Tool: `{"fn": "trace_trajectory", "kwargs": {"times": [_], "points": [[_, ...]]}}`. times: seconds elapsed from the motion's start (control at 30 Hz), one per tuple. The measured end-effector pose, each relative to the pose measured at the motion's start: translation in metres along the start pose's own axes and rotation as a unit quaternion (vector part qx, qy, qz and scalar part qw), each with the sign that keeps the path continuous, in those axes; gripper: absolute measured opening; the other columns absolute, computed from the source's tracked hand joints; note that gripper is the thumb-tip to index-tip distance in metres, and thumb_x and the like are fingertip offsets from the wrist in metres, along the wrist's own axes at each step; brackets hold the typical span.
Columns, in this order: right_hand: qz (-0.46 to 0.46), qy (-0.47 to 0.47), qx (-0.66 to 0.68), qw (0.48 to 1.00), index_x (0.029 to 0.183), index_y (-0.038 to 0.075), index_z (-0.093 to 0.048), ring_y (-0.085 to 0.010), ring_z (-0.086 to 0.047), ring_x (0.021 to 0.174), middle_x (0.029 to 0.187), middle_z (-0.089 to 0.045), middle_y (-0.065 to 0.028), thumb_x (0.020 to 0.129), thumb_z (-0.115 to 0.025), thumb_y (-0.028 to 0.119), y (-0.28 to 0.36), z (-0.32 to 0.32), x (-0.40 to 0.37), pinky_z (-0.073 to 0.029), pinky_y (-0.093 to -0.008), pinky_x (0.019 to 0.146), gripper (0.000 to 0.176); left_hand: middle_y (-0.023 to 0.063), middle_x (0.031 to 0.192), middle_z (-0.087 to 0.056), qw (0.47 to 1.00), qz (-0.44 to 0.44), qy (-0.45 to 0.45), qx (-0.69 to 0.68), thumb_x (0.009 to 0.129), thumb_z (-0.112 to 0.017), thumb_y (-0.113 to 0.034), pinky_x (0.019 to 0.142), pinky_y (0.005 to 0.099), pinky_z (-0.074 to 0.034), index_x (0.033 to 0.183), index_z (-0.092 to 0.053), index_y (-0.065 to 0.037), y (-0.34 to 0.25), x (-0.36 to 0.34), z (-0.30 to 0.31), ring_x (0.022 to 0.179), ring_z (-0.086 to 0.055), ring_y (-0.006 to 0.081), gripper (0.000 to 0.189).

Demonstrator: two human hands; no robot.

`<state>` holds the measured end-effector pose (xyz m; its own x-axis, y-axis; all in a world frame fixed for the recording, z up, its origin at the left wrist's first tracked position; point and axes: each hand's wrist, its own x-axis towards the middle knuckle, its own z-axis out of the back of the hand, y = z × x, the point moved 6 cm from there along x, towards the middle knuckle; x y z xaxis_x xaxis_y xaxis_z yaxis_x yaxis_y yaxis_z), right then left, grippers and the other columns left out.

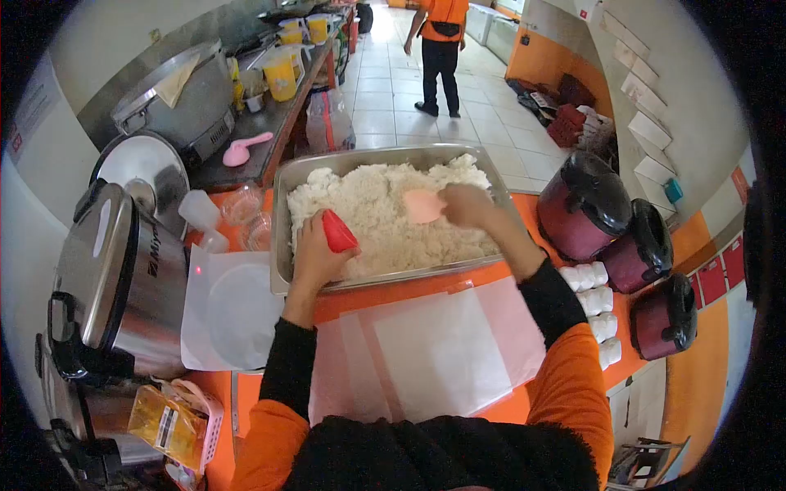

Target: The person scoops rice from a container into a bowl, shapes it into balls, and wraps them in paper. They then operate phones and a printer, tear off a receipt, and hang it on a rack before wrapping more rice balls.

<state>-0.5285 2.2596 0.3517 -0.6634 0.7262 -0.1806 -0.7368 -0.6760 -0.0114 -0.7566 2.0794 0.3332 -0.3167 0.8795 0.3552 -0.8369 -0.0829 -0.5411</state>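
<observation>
A large metal tray [282,245] full of white rice [372,192] sits on the orange table. At its front left corner my left hand [318,252] is closed round a small red bowl [339,231], tilted on its side over the rice. My right hand [471,206], above the right part of the tray, grips a pale pink scoop [422,206], whose blade is at the rice surface. Sheets of white and pinkish paper [434,348] lie in front of the tray.
Large silver cookers [131,270] stand at the left, dark red ones [583,196] at the right beside white wrapped packs [596,303]. A plastic lid [246,303] and clear cups [242,204] lie left of the tray. A person [442,49] stands on the tiled floor beyond.
</observation>
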Motion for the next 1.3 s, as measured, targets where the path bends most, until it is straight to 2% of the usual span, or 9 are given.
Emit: {"fn": "trace_trajectory", "kwargs": {"times": [0.1,0.2,0.27,0.4,0.6,0.77,0.93,1.13,1.3], "points": [[-0.046,0.082,-0.108,0.990,0.099,0.008,-0.066,-0.0335,-0.064,0.092,0.096,-0.067,-0.0156,0.080,-0.063,0.029,0.002,0.019,-0.004,-0.050,-0.0441,0.080,0.029,0.0243,0.123,-0.049,0.987,-0.007,0.133,0.089,0.059,-0.085,-0.036,0.096,0.0458,-0.042,0.129,-0.037,0.006,-0.004,0.018,-0.012,0.117,-0.045,0.0413,0.095],[0.007,-0.037,0.038,0.999,0.102,0.008,-0.066,-0.0340,-0.065,0.089,0.095,-0.067,-0.0162,0.079,-0.064,0.031,0.014,-0.063,0.038,-0.051,-0.0445,0.077,0.032,0.0263,0.121,-0.050,0.964,0.005,0.234,0.125,0.058,-0.085,-0.038,0.096,0.0465,-0.042,0.127,-0.038,0.009,-0.009,0.032,-0.033,0.116,-0.045,0.0441,0.096],[-0.010,-0.049,0.067,0.996,0.104,0.008,-0.065,-0.0343,-0.065,0.087,0.094,-0.067,-0.0168,0.079,-0.064,0.032,0.037,-0.059,0.035,-0.051,-0.0440,0.076,0.034,0.0282,0.120,-0.050,0.956,0.004,0.267,0.122,0.057,-0.085,-0.040,0.096,0.0468,-0.042,0.125,-0.039,0.010,-0.006,0.041,-0.046,0.115,-0.044,0.0455,0.095],[0.009,-0.083,0.086,0.993,0.104,0.009,-0.063,-0.0347,-0.065,0.085,0.089,-0.067,-0.0177,0.081,-0.063,0.032,0.061,-0.044,0.022,-0.051,-0.0449,0.073,0.033,0.0297,0.118,-0.050,0.963,-0.047,0.228,0.133,0.057,-0.084,-0.040,0.097,0.0471,-0.041,0.122,-0.041,0.011,0.009,0.047,-0.062,0.115,-0.045,0.0455,0.093],[0.081,-0.002,0.009,0.997,0.108,0.010,-0.062,-0.0350,-0.065,0.081,0.081,-0.066,-0.0186,0.083,-0.060,0.029,0.095,-0.038,-0.014,-0.050,-0.0488,0.069,0.031,0.0265,0.117,-0.052,0.957,-0.075,0.252,0.122,0.058,-0.083,-0.037,0.094,0.0455,-0.044,0.128,-0.040,0.006,-0.002,0.043,-0.063,0.111,-0.049,0.0449,0.093],[0.032,-0.057,0.070,0.995,0.104,0.012,-0.066,-0.0343,-0.065,0.082,0.081,-0.067,-0.0164,0.080,-0.064,0.034,0.058,0.007,-0.051,-0.050,-0.0478,0.072,0.032,0.0201,0.116,-0.055,0.948,-0.159,0.270,0.058,0.054,-0.083,-0.030,0.088,0.0420,-0.047,0.129,-0.046,-0.003,-0.001,0.047,-0.056,0.103,-0.057,0.0381,0.087],[-0.102,0.129,-0.005,0.986,0.098,0.006,-0.068,-0.0307,-0.067,0.088,0.092,-0.069,-0.0160,0.073,-0.066,0.030,0.011,0.015,-0.054,-0.053,-0.0423,0.073,0.035,0.0181,0.115,-0.058,0.940,-0.151,0.304,-0.016,0.051,-0.084,-0.027,0.089,0.0415,-0.047,0.127,-0.050,-0.005,-0.012,0.042,-0.050,0.104,-0.058,0.0350,0.087],[-0.092,0.118,0.106,0.983,0.093,0.001,-0.069,-0.0337,-0.067,0.090,0.093,-0.069,-0.0185,0.072,-0.064,0.022,0.044,-0.056,-0.012,-0.053,-0.0433,0.074,0.030,0.0190,0.116,-0.058,0.944,-0.158,0.286,-0.044,0.050,-0.084,-0.029,0.091,0.0406,-0.047,0.127,-0.051,-0.004,-0.018,0.035,-0.067,0.106,-0.058,0.0356,0.087],[-0.089,0.037,0.139,0.986,0.087,0.000,-0.069,-0.0338,-0.067,0.081,0.085,-0.068,-0.0199,0.074,-0.066,0.029,0.067,-0.046,-0.028,-0.053,-0.0418,0.070,0.032,0.0201,0.114,-0.059,0.944,-0.152,0.286,-0.068,0.051,-0.083,-0.029,0.090,0.0411,-0.048,0.126,-0.051,-0.004,-0.022,0.035,-0.074,0.105,-0.058,0.0361,0.085]]}}
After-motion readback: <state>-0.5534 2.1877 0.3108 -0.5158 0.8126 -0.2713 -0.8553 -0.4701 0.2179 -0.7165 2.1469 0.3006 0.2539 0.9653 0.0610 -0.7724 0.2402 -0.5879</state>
